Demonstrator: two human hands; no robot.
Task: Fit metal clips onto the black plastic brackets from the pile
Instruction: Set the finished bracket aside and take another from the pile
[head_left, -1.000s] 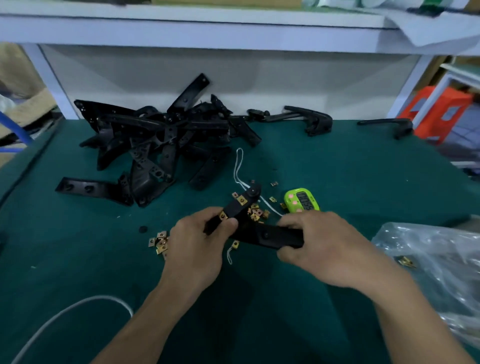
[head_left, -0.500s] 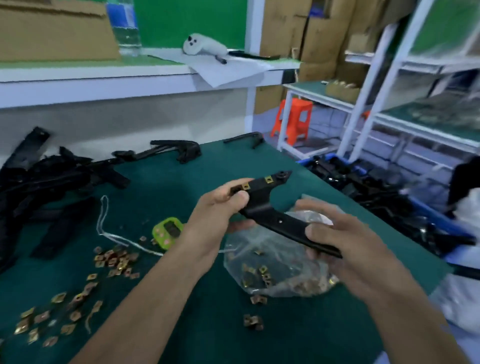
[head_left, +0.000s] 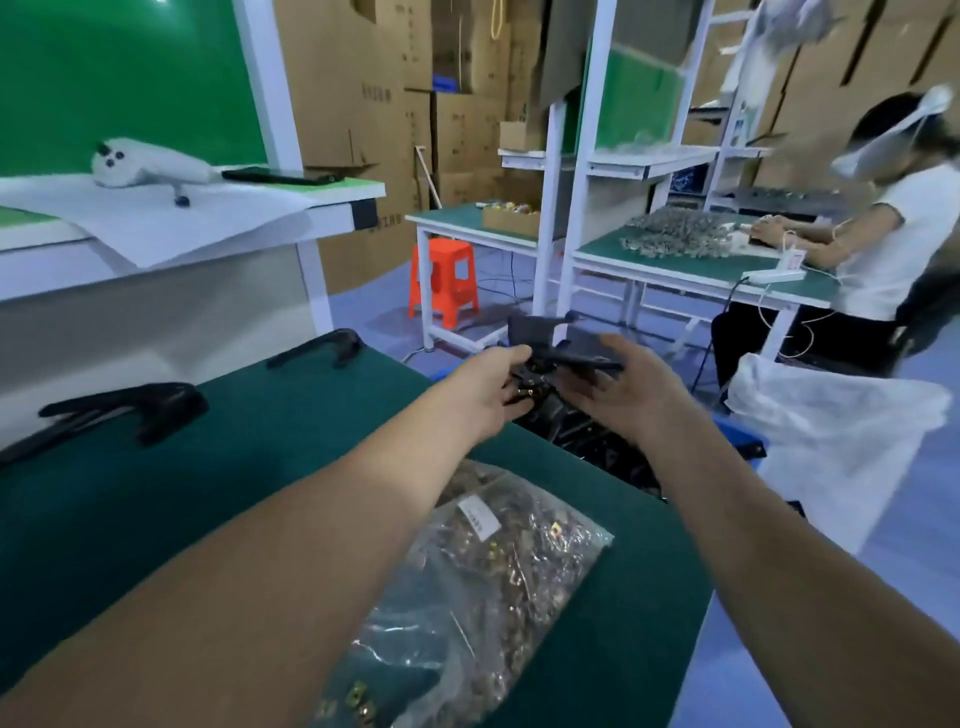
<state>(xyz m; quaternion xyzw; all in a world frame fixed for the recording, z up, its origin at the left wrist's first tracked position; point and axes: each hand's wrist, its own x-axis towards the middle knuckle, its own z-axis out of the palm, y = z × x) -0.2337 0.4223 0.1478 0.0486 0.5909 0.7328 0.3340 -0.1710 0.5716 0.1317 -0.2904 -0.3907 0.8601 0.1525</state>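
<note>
Both arms reach past the tabletop (head_left: 249, 483) edge. The left hand (head_left: 493, 387) pinches one end of a black bracket (head_left: 576, 358). The right hand (head_left: 631, 397) is at the other end with fingers (head_left: 613, 345) spread; motion blur, so I cannot tell whether it grips. Brass clips (head_left: 530, 385) show on the bracket, which hangs above a blue crate (head_left: 744, 439) of dark parts.

Judgement: this piece is fitted and about to be binned. Two bare brackets (head_left: 150, 405) and a full bag of clips (head_left: 498, 566) remain; the pile is out of view.
</note>
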